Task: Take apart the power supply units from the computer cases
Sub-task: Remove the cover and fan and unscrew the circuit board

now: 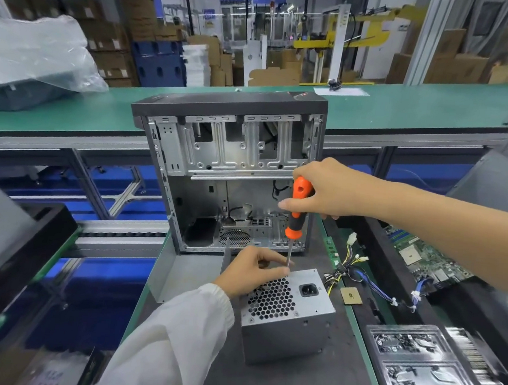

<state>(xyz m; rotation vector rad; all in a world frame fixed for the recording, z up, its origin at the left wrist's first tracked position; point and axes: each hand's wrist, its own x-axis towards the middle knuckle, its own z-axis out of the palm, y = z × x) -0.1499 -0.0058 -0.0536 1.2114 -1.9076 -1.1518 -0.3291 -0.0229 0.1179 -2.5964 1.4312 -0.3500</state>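
Trays of clear plastic lie nearest, low on the right of the dark tabletop, with small dark parts inside. Beside them, in the middle, sits the power supply, a gray metal box out of the case. Its top has a grid of little holes and a black plug socket.

The left hand, in a white sleeve, rests on the far top edge of the box, with its fingers pinched around the thin metal shaft of the screwdriver. The right hand is above it, closed around the orange and black handle. The tool stands almost straight up, and its tip meets the far edge of the box.

Right of the box are a small gold chip and a bunch of yellow, black and blue wires. Farther right lies a green board.

Behind the box stands the open case, silver inside, with a black top. Beyond it runs a long green bench, with cardboard boxes far back.
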